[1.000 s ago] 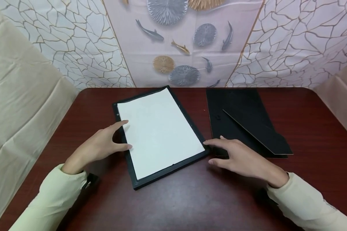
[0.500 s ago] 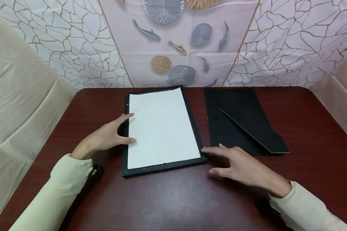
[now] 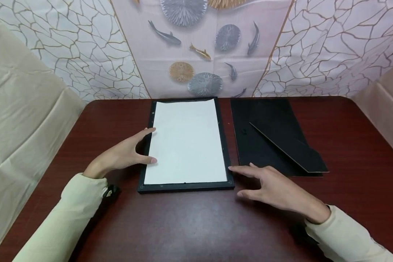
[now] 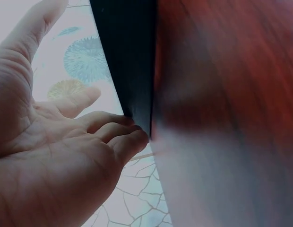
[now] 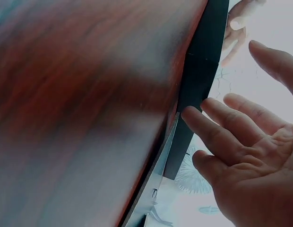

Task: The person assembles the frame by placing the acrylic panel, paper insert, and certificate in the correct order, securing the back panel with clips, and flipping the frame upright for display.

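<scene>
A black picture frame [image 3: 183, 188] lies on the table with a white sheet [image 3: 186, 142] filling its inside; the sheet's top edge is slightly wavy. My left hand [image 3: 124, 151] is at the frame's left side, thumb and index finger spread over the border. In the left wrist view, the curled lower fingertips [image 4: 139, 137] meet the frame's black side [image 4: 130, 56]. Index fingertip at the lower right border, my right hand [image 3: 272, 185] has its fingers extended and thumb apart. In the right wrist view, those fingertips [image 5: 189, 113] are right at the frame's side [image 5: 198, 71].
To the right of the frame lies a black backing board [image 3: 265, 109] with a hinged stand leg [image 3: 291, 149] angled across it. The table [image 3: 190, 225] is dark red wood. A patterned cloth [image 3: 199, 43] hangs behind its far edge.
The picture frame has turned clockwise until nearly square to the table. My left hand has moved up and right with its left side; my right hand stays near the lower right corner.
</scene>
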`<state>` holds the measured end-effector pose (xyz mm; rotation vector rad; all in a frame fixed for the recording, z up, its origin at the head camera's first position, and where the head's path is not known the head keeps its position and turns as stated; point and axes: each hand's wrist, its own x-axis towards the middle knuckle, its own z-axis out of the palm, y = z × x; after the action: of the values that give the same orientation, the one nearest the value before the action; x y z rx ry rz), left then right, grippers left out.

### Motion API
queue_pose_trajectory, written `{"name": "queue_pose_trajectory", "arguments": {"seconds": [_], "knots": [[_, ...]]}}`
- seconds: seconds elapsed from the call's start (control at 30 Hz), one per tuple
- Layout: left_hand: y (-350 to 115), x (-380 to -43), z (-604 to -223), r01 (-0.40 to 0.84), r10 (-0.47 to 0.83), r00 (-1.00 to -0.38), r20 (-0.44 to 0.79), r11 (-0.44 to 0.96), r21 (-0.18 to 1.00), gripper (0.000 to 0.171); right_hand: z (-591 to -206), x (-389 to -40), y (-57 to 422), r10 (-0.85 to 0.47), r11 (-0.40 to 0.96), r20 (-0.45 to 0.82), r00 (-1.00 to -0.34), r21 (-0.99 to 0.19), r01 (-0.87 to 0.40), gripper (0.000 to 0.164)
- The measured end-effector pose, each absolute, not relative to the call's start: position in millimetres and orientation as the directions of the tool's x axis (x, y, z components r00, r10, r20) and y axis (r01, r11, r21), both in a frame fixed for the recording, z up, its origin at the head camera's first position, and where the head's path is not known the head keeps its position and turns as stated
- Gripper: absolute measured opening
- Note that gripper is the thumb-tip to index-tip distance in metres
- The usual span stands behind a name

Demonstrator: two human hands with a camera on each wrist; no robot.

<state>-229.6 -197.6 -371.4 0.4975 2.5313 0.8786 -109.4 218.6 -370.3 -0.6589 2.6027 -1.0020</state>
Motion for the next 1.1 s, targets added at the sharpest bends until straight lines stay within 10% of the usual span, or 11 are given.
{"name": "queue_pose_trajectory", "arguments": {"seconds": [1.1], "knots": [[-210, -220, -374, 0.182, 0.464, -0.836, -0.294, 0.739, 0.649, 0.109, -364, -129, 248, -0.333, 0.800, -0.021, -0.943, -0.536, -0.271, 0.059]]}}
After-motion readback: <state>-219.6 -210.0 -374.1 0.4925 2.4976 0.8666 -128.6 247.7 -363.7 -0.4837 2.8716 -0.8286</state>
